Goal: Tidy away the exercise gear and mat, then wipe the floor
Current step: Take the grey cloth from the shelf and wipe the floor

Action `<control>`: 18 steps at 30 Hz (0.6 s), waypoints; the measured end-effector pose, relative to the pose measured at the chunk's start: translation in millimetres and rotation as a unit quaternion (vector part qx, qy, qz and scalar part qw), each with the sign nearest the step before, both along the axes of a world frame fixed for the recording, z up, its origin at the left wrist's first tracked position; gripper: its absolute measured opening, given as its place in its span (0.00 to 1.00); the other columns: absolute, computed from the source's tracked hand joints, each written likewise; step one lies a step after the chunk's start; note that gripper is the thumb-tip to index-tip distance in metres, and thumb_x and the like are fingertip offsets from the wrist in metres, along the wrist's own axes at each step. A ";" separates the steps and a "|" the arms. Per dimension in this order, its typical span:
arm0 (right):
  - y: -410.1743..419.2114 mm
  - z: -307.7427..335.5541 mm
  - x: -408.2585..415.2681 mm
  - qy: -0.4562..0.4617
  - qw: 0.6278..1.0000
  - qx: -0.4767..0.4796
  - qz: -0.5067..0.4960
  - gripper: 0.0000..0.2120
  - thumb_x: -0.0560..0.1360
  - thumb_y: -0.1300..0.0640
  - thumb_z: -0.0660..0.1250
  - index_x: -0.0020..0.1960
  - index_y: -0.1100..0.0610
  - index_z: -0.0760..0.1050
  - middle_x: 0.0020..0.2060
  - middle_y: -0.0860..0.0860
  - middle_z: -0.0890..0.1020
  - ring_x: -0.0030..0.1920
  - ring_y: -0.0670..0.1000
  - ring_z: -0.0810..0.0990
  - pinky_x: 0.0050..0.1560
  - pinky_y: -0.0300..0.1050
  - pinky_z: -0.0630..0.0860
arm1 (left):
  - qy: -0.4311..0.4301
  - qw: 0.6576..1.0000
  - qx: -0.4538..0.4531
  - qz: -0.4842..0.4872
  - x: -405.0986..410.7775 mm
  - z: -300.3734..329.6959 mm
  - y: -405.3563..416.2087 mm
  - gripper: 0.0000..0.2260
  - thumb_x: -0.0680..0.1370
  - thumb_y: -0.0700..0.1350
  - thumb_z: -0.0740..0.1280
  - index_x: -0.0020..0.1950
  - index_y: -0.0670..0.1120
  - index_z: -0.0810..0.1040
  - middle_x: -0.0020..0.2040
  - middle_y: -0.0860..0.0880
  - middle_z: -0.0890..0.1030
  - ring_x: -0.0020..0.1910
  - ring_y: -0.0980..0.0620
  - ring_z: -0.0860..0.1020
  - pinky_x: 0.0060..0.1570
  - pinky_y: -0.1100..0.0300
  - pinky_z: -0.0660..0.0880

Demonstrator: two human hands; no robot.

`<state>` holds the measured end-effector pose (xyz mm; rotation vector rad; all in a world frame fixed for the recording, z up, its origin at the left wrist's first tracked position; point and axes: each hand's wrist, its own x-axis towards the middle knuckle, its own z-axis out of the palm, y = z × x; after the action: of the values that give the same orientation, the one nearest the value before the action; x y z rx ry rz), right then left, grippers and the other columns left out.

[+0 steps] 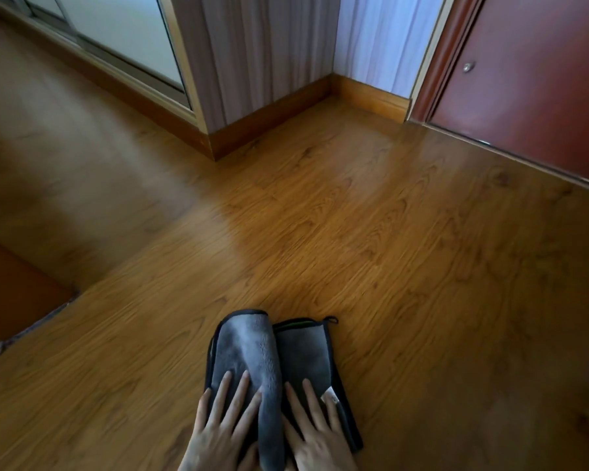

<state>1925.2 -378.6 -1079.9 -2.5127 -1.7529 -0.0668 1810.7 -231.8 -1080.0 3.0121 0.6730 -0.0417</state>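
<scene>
A grey microfibre cloth (252,348) with dark edging lies on the wooden floor (388,249) near the bottom middle of the head view, with a raised fold running down its centre. My left hand (218,426) presses flat on the cloth's left half, fingers spread. My right hand (317,430) lies flat on the right half, fingers apart, beside a small white label. No exercise gear or mat is in sight.
A wall corner with wooden skirting (272,120) juts out ahead. A sliding glass door (123,45) runs along the far left, and a red-brown door (531,90) stands at the right. An orange-brown rug or panel edge (17,294) sits at the left.
</scene>
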 end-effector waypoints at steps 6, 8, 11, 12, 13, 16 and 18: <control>54.4 15.2 8.9 0.140 0.987 -0.082 0.018 0.33 0.64 0.39 0.58 0.68 0.47 0.67 0.67 0.54 0.73 0.68 0.60 0.63 0.67 0.60 0.49 | 0.079 0.993 -0.042 0.080 -11.4 26.5 35.0 0.29 0.79 0.62 0.44 0.76 0.50 0.57 0.72 0.44 0.67 0.70 0.40 0.64 0.65 0.45 0.62; 86.5 23.7 6.9 0.157 0.982 -0.102 -0.003 0.32 0.66 0.40 0.56 0.69 0.48 0.66 0.68 0.55 0.72 0.69 0.61 0.62 0.65 0.64 0.56 | 0.120 0.980 -0.070 0.140 -16.9 32.7 52.8 0.29 0.79 0.63 0.42 0.75 0.50 0.59 0.71 0.44 0.68 0.70 0.40 0.64 0.63 0.44 0.69; 137.3 37.9 10.0 0.166 0.980 -0.106 -0.016 0.30 0.75 0.47 0.54 0.76 0.46 0.52 0.76 0.57 0.50 0.74 0.63 0.43 0.70 0.68 0.47 | 0.129 0.959 -0.093 0.233 -32.8 37.5 84.1 0.31 0.79 0.64 0.39 0.73 0.49 0.63 0.70 0.44 0.70 0.67 0.39 0.69 0.55 0.43 0.74; 152.1 43.2 11.6 0.192 0.973 -0.132 -0.009 0.30 0.77 0.49 0.53 0.77 0.45 0.46 0.76 0.55 0.42 0.74 0.62 0.36 0.70 0.66 0.40 | 0.130 0.954 -0.086 0.255 -39.6 40.3 93.6 0.33 0.77 0.65 0.37 0.74 0.49 0.61 0.72 0.44 0.67 0.68 0.39 0.69 0.57 0.42 0.73; 165.8 47.3 11.0 0.215 0.965 -0.151 0.000 0.31 0.78 0.50 0.53 0.77 0.44 0.43 0.76 0.54 0.38 0.74 0.61 0.33 0.70 0.65 0.36 | 0.130 0.953 -0.066 0.265 -48.6 40.7 102.4 0.36 0.75 0.67 0.34 0.76 0.50 0.53 0.75 0.45 0.59 0.72 0.39 0.63 0.63 0.41 0.68; 198.0 53.3 -4.1 0.231 0.956 -0.174 0.053 0.31 0.78 0.52 0.55 0.77 0.44 0.44 0.76 0.54 0.37 0.73 0.61 0.31 0.70 0.65 0.35 | 0.138 0.946 -0.062 0.287 -81.0 38.8 121.6 0.37 0.63 0.67 0.27 0.70 0.53 0.29 0.75 0.50 0.36 0.76 0.42 0.42 0.72 0.45 0.49; 208.8 53.1 -26.0 0.220 0.950 -0.187 0.116 0.31 0.78 0.51 0.55 0.77 0.44 0.45 0.76 0.54 0.37 0.73 0.62 0.31 0.69 0.66 0.34 | 0.142 0.938 -0.059 0.311 -107.7 37.7 127.2 0.37 0.63 0.66 0.26 0.69 0.52 0.28 0.75 0.50 0.36 0.76 0.43 0.41 0.72 0.45 0.47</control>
<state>1899.1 -169.8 -1026.8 -2.2587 -1.9764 0.8458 1703.0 -104.6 -1042.2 2.5581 1.5497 -0.4719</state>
